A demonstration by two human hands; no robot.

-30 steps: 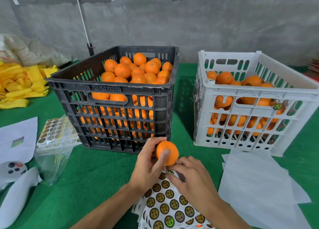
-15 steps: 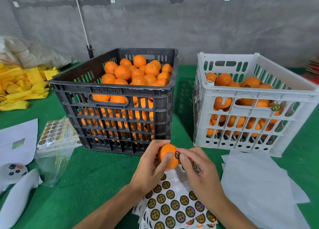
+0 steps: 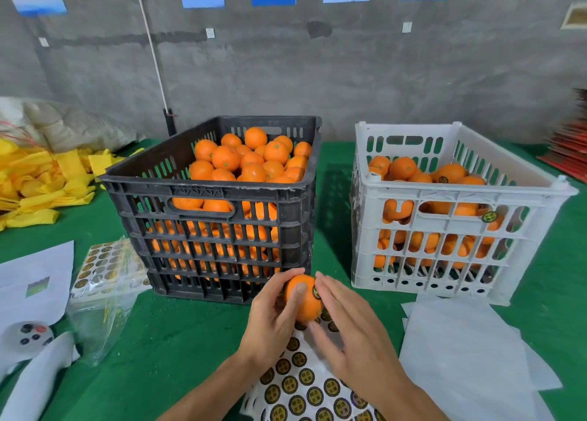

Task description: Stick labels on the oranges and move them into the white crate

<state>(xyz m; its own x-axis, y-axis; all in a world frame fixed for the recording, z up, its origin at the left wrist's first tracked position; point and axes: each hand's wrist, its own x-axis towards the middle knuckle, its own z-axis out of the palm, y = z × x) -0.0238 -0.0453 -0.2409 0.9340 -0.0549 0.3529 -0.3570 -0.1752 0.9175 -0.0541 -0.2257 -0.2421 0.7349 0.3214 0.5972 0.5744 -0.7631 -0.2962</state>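
Your left hand [image 3: 273, 320] grips 1 orange [image 3: 301, 300], thumb over its front, fingers curled behind it, held above the green counter [image 3: 178, 341] just in front of the black crate [image 3: 219, 217]. A round dark label [image 3: 316, 292] sits on the orange's right side. Your right hand [image 3: 355, 338] is beside the orange with fingers straight and loosely spread, holding nothing; fingertips [image 3: 320, 276] are right next to the label, contact unclear. Below both hands lies a label sheet [image 3: 301, 392] with rows of dark round stickers, partly covered by your right forearm. The black crate is piled high with oranges. The white crate [image 3: 451, 230] stands to its right, apart from it, partly filled with oranges, several showing labels. White paper sheets [image 3: 460, 350] lie in front of the white crate. On the left of the counter: a clear plastic bag with another sticker sheet [image 3: 104, 265], white paper [image 3: 35, 281], a white controller with buttons [image 3: 28, 333], yellow foam nets [image 3: 41, 182] piled further back. Grey concrete wall [image 3: 317, 71] behind, blue-and-white posters along its top.
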